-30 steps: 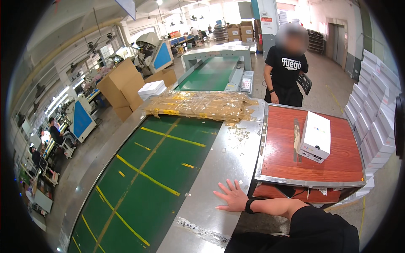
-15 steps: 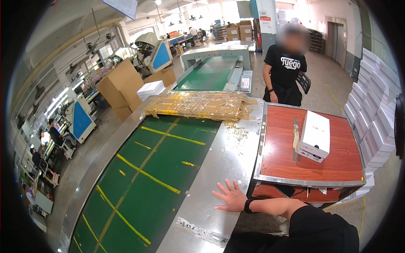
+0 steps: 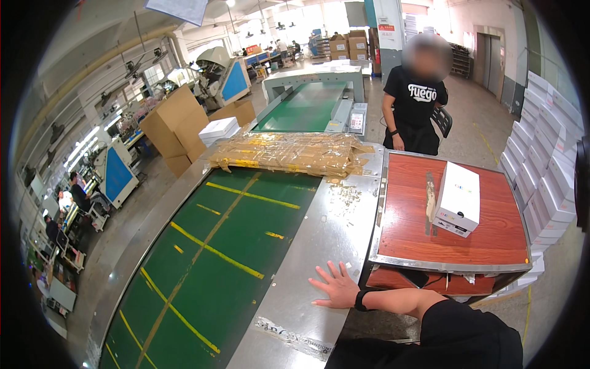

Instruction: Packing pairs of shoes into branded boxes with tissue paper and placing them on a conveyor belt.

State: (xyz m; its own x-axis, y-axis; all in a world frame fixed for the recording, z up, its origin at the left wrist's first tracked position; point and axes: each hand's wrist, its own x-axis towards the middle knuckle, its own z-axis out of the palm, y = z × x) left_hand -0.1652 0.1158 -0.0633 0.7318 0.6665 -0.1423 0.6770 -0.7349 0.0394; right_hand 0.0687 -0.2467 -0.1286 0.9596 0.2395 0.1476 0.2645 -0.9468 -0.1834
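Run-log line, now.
right hand: open, flat on metal conveyor border | left hand: out of view | white box on wood-grain tabletop

smooth metal conveyor frame, glossy wood-grain tabletop, rough taped cardboard

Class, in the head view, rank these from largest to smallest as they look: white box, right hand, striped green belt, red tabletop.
1. Striped green belt
2. Red tabletop
3. White box
4. Right hand

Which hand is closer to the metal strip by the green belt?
Right, it seems: the right hand lies spread on the metal strip, touching it. The left hand is out of view, so I can't place it.
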